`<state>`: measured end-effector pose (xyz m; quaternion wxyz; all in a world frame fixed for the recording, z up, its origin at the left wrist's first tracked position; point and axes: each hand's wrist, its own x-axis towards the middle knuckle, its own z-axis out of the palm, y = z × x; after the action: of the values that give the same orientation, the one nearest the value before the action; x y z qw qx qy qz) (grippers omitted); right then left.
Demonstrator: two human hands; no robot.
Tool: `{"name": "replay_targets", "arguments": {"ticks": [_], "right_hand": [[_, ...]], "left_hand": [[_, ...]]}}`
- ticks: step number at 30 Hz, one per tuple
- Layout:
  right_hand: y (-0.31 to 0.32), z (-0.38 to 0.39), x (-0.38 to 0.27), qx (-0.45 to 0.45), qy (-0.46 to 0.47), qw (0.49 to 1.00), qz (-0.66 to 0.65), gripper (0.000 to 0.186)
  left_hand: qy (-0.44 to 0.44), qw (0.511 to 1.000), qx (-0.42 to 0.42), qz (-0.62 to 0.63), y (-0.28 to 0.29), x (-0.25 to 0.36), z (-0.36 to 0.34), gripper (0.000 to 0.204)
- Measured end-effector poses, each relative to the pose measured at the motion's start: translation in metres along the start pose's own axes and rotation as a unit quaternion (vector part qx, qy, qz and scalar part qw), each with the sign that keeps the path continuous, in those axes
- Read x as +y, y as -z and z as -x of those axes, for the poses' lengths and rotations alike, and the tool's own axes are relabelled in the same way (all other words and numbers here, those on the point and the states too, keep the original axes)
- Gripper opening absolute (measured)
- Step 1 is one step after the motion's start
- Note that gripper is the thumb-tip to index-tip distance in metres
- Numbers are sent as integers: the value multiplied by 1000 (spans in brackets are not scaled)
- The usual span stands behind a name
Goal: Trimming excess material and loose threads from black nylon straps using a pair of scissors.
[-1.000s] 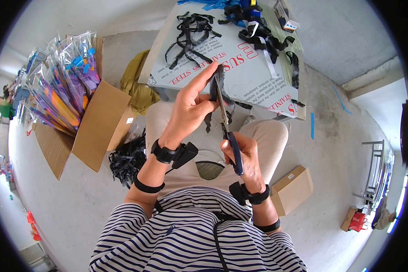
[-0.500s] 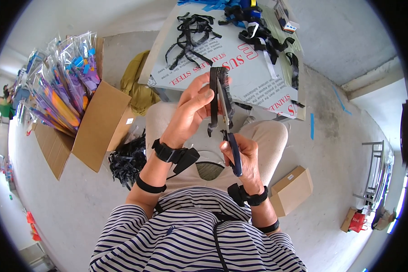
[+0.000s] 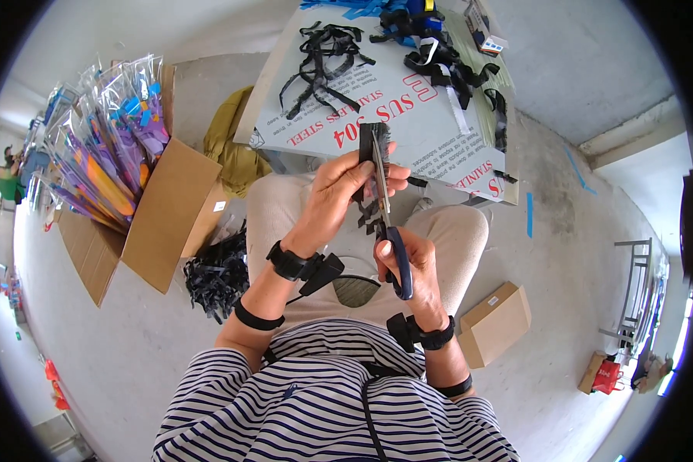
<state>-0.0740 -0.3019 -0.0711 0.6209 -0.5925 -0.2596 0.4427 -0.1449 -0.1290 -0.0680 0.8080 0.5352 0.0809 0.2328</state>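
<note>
My left hand (image 3: 339,189) pinches a short black fabric strip (image 3: 367,141) between thumb and fingers, just past my knees. Dark blue-handled scissors (image 3: 398,266) are in my right hand (image 3: 417,266), with fingers wrapped round the handles. Their blades point away from me and lie along the strip's length, between its plain left part and its fringed right edge. Small black scraps hang near the pivot. On the table beyond lie a loose heap of thin black strips (image 3: 327,65) and, at right, a tangle of wider black strips (image 3: 446,65).
A table (image 3: 285,127) with printed white film stands in front of my knees. At left, an open cardboard box (image 3: 169,223) holds bagged purple and orange items. A pile of black scraps (image 3: 215,277) lies on the floor beside it. A small carton (image 3: 497,323) sits at right.
My left hand has slid closer along the black strip and grips it lower, its fingertips now showing right of the blades. The strip's top end has dropped slightly. The scissors have barely moved.
</note>
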Motion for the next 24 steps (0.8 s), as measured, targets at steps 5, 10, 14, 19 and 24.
{"name": "replay_targets", "arguments": {"ticks": [5,10,14,19,24], "right_hand": [[2,-1,-2,-5,-4,1000,20,40],[1,1,-3,2,-3,999,40,49],[0,3,-3,14,7,998,58,49],[2,3,-1,8,-5,999,31,50],[3,1,-2,13,-3,999,33,50]], "left_hand": [[19,999,-13,-44,2,5,-1,42],[21,999,-3,-48,-1,5,0,40],[32,998,-4,-54,1,2,2,38],[66,998,-11,-19,-1,2,5,36],[99,992,12,-72,-5,4,6,30]]}}
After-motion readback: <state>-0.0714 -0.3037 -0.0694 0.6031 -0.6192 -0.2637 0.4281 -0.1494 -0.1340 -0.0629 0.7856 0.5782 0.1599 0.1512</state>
